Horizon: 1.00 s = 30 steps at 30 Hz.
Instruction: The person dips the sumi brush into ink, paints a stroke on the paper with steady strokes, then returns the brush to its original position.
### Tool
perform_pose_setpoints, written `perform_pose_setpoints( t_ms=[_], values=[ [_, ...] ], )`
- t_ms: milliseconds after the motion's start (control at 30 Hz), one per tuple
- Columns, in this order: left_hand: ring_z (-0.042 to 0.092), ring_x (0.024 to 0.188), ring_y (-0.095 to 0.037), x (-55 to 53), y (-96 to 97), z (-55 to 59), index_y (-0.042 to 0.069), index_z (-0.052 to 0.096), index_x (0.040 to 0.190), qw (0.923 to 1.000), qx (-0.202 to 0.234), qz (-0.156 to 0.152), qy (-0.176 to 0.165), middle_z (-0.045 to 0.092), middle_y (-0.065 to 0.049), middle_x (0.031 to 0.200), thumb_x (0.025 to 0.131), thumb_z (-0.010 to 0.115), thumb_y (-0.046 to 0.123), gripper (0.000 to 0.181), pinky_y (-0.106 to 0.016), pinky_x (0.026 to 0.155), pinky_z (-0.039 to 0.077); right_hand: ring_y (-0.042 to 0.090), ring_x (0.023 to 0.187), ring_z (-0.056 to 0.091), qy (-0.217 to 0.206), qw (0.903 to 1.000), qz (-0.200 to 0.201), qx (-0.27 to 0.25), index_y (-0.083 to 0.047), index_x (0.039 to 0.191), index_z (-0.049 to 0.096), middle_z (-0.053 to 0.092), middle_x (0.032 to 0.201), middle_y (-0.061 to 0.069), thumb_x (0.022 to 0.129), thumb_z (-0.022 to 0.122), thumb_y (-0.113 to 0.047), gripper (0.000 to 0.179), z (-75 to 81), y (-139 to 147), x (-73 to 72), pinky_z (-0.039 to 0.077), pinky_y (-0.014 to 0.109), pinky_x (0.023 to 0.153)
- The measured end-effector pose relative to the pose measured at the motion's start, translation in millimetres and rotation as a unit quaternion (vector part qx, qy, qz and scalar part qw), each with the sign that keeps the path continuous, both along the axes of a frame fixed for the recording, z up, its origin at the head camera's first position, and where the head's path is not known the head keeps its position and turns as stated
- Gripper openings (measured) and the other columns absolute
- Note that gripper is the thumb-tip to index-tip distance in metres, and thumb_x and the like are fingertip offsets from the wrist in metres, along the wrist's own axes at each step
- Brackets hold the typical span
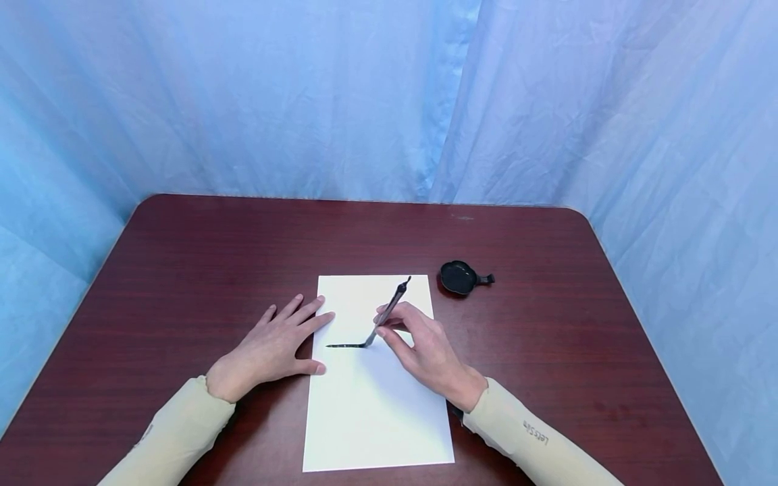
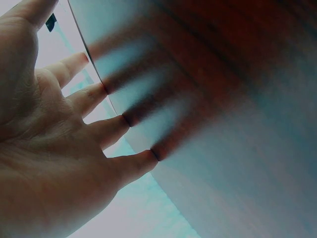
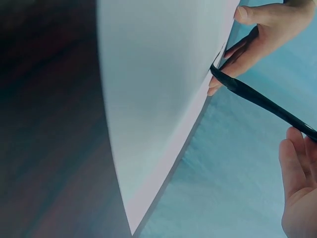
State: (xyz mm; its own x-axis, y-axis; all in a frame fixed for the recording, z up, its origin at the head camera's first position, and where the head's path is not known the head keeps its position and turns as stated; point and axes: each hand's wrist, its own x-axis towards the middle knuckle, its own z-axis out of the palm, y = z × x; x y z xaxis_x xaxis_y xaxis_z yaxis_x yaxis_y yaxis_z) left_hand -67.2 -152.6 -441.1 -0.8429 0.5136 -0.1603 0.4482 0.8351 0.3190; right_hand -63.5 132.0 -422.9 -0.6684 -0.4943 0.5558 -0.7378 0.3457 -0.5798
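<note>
A white sheet of paper (image 1: 377, 418) lies on the dark red table, with a short black stroke (image 1: 344, 346) running across it. My right hand (image 1: 425, 347) pinches a dark writing brush (image 1: 389, 308), its tip touching the paper at the stroke's right end. In the right wrist view the brush (image 3: 262, 101) slants down to the sheet (image 3: 153, 99). Spread flat, my left hand (image 1: 273, 347) rests at the paper's left edge, thumb and some fingertips on the sheet, the others on the table. The left wrist view shows that hand (image 2: 64, 129) with its fingers straight and apart.
A small black ink dish (image 1: 458, 277) with a short handle stands right of the paper's upper corner. Something dark (image 1: 456, 412) shows partly under the right forearm. Blue curtains (image 1: 304, 101) hang behind and beside the table (image 1: 213, 250).
</note>
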Motion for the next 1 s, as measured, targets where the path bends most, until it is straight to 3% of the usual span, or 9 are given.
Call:
perform_pose_setpoints(
  t_ms=[167,433,1000],
  values=[
    [0.029,0.151,-0.046,-0.2,0.1,0.2,0.019,0.048,0.156,1.0,0.001,-0.001,0.001,0.034,-0.011,0.167,0.081,0.085,0.053,0.09,-0.075,0.111,0.028,0.018,0.099,0.072,-0.003,1.0,0.0,-0.002,-0.003,0.118,0.059,0.067,0.114,0.01,0.084,0.078,0.011,0.041,1.1,0.9,0.8,0.056,0.023,0.09],
    [0.028,0.152,-0.046,-0.6,0.9,1.5,0.019,0.048,0.157,1.0,0.003,-0.001,-0.003,0.033,-0.011,0.167,0.082,0.084,0.053,0.09,-0.076,0.111,0.027,0.016,0.102,0.071,-0.019,0.9998,-0.008,0.007,-0.003,0.118,0.059,0.067,0.115,0.009,0.099,0.071,-0.008,0.024,2.6,3.8,2.0,0.055,0.021,0.092],
    [0.027,0.152,-0.045,0.0,0.6,2.2,0.02,0.047,0.157,0.9999,-0.007,0.002,-0.007,0.032,-0.01,0.168,0.083,0.084,0.053,0.09,-0.075,0.112,0.027,0.017,0.1,0.072,-0.016,0.9997,-0.015,0.007,-0.003,0.117,0.059,0.067,0.114,0.009,0.091,0.077,0.001,0.032,3.0,5.8,2.2,0.056,0.024,0.091]
  ],
)
